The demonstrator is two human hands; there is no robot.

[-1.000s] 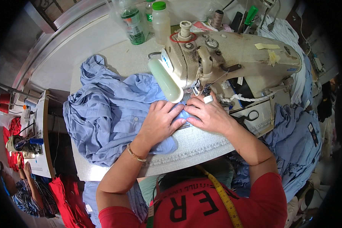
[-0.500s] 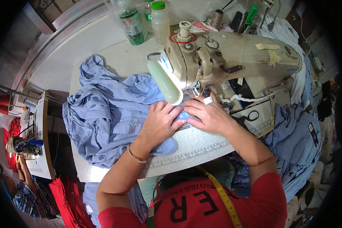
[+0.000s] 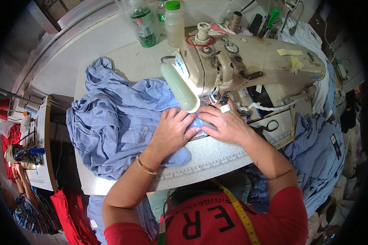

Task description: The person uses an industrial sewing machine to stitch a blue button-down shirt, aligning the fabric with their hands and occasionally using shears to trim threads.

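A light blue shirt (image 3: 114, 118) with a small button lies bunched on the sewing table, its right end running under the head of a beige sewing machine (image 3: 249, 57). My left hand (image 3: 173, 125) grips the cloth just in front of the machine's pale green lamp (image 3: 181, 87), thumb pointing right. Close beside it, my right hand (image 3: 223, 123) holds the same cloth, its fingers reaching toward the needle area. The two thumbs nearly meet over the fabric. The lamp, the machine head and my fingers partly hide the needle and the cloth beneath it.
Black-handled scissors (image 3: 270, 126) lie right of my right hand, near a white twisted cord (image 3: 270, 105). Bottles (image 3: 175, 26) stand behind the machine. More blue garments (image 3: 315, 159) are heaped at the right. Far left, another person's hands (image 3: 19, 171) are at a second machine.
The machine and table sit slightly shifted in the picture as the view moves a little. My hands keep the same hold on the cloth.
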